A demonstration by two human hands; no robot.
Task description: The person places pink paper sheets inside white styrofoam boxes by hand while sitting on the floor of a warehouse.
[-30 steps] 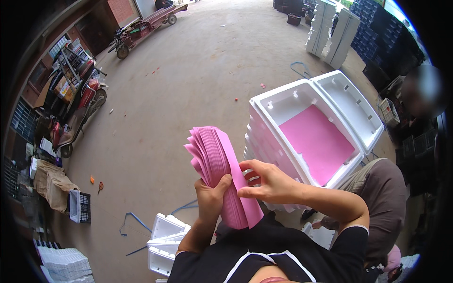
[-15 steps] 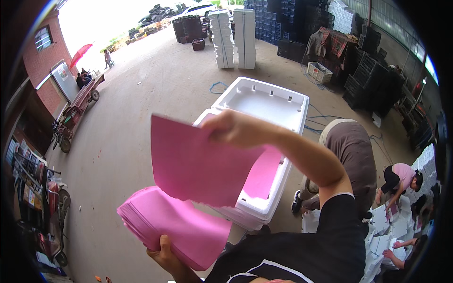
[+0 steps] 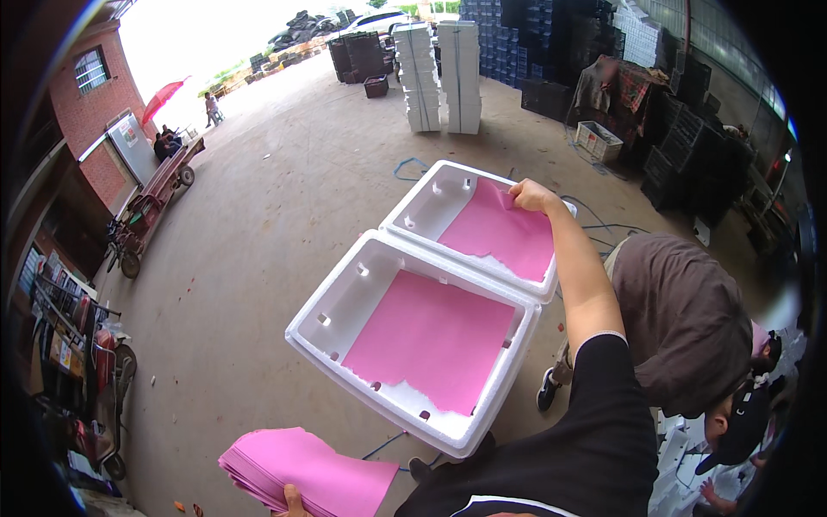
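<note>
My right hand (image 3: pixel 534 196) pinches the upper edge of a pink paper sheet (image 3: pixel 504 231), which hangs down into the far white foam box (image 3: pixel 415 200). In front of that box, and touching it, stands the near foam box (image 3: pixel 303 326). Another pink sheet (image 3: pixel 431 332), torn unevenly along its front edge, lies flat on its bottom. At the lower left my left hand (image 3: pixel 295 501) grips a thick stack of pink paper sheets (image 3: pixel 301 465). Only its thumb and a little of the hand show; the fingers are under the stack.
Right beside me a person in brown (image 3: pixel 680 319) bends over, and other workers are among white foam pieces (image 3: pixel 680 448). Blue straps (image 3: pixel 412 165) lie on the floor. Tall white box stacks (image 3: pixel 461 77) and dark crates (image 3: pixel 702 155) stand farther back; a cart (image 3: pixel 164 177) is at left.
My right hand has carried its pink sheet away from the stack, forward into the far box. The near box and its sheet are now uncovered. The stack in my left hand sits lower.
</note>
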